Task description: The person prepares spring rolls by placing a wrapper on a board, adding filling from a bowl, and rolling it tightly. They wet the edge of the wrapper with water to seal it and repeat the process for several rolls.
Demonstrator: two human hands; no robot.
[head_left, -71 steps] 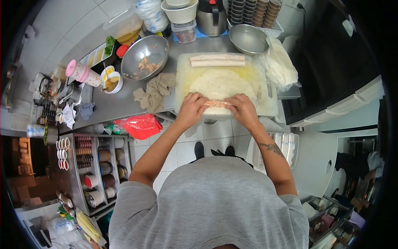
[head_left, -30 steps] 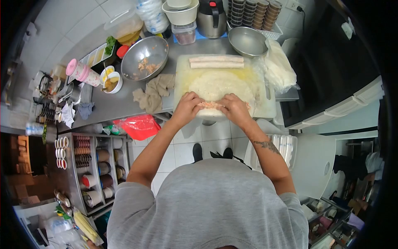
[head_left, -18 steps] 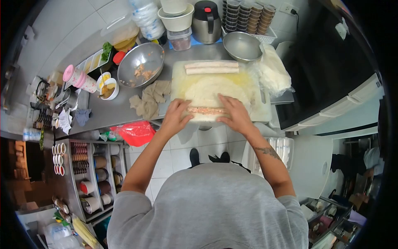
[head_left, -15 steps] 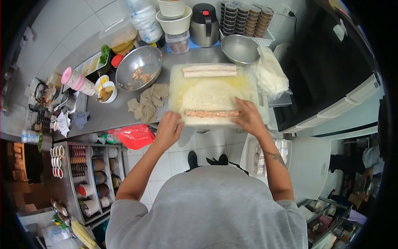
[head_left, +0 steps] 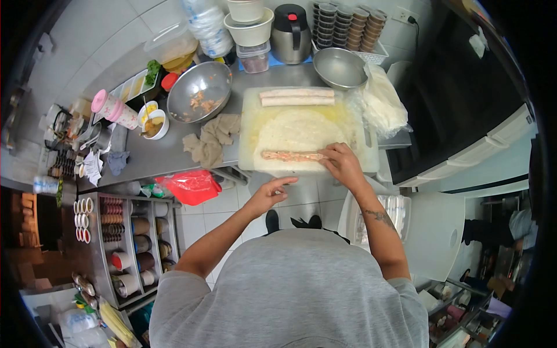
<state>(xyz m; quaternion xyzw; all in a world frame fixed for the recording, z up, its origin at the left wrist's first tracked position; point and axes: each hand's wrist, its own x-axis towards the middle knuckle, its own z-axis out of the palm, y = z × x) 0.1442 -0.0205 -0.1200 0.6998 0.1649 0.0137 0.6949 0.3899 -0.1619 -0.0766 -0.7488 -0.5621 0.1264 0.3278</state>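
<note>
A round, pale dough sheet lies on the yellow-stained cutting board. Along its near part runs a strip of orange-pink filling. My right hand is at the strip's right end, fingertips bent down and drawn together on it; whether they pinch any filling is too small to tell. My left hand hovers just off the board's near edge, fingers apart, with nothing in it. Two pale rolls lie side by side at the board's far edge.
A steel bowl with filling scraps and a crumpled cloth sit left of the board. Beyond it stand an empty metal bowl and a steel jug. A plastic bag lies to the right. A red bag hangs near the counter's edge.
My left hand has left the board's left edge and moved right and nearer my body. My right hand has shifted slightly left, onto the end of the filling. The view has shifted slightly.
</note>
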